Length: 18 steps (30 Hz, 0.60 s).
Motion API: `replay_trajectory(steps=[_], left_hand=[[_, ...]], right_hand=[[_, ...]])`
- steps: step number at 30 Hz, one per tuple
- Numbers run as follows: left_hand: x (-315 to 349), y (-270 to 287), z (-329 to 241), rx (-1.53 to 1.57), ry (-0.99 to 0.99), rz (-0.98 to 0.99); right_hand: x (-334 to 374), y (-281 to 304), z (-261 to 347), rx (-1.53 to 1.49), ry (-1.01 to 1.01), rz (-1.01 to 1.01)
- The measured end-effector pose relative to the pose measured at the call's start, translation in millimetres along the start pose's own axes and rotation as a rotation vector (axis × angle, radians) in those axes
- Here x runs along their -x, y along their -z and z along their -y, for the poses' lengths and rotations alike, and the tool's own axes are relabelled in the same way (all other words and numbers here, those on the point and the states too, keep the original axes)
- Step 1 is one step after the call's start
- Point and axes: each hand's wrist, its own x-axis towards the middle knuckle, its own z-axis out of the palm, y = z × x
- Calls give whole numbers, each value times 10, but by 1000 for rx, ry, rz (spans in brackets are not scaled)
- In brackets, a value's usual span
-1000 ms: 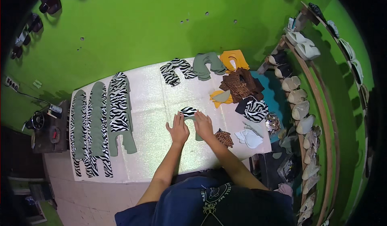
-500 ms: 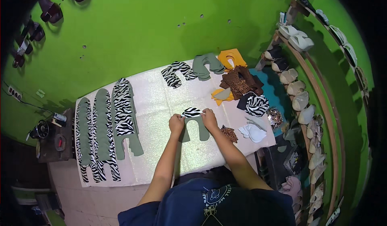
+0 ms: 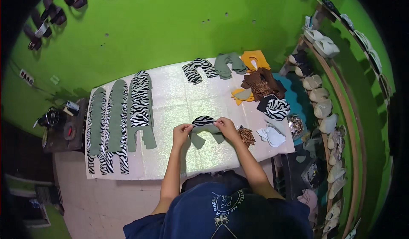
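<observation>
My left hand (image 3: 182,133) pinches one end of a curved zebra-print piece (image 3: 203,121), while my right hand (image 3: 226,129) pinches the opposite end. A green U-shaped cut-out (image 3: 197,140) hangs down from beneath the print, its two legs toward me. Both layers are held together above the front middle of the pale, glittery table (image 3: 170,97). On the left lie overlapping rows of similar green and zebra pieces (image 3: 116,119); the row nearest my hands (image 3: 139,98) shows mostly zebra print. Zebra U-shaped pieces (image 3: 195,71) and a green stack (image 3: 229,64) sit at the far edge.
Yellow cut-outs (image 3: 260,60), brown leopard pieces (image 3: 260,84), a zebra bundle (image 3: 277,107) and white pieces (image 3: 271,136) crowd the right side. A small leopard bundle (image 3: 246,136) lies beside my right wrist. Shoe racks (image 3: 334,85) stand right; a machine with a wheel (image 3: 53,117) is left.
The two-layer piece has tipped up in my hands, its green legs looking shorter and folded under. My left hand has shifted slightly outward. The whole view has swung a little.
</observation>
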Motion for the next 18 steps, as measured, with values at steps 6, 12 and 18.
replay_trajectory(steps=[6, 12, 18], left_hand=[[665, 126, -261, 81, -12, -124], [1162, 281, -190, 37, 9, -265], [1547, 413, -142, 62, -10, -318]], right_hand=[[401, -70, 281, -127, 29, 93], [698, -146, 464, -254, -29, 238], [875, -349, 387, -276, 12, 404]])
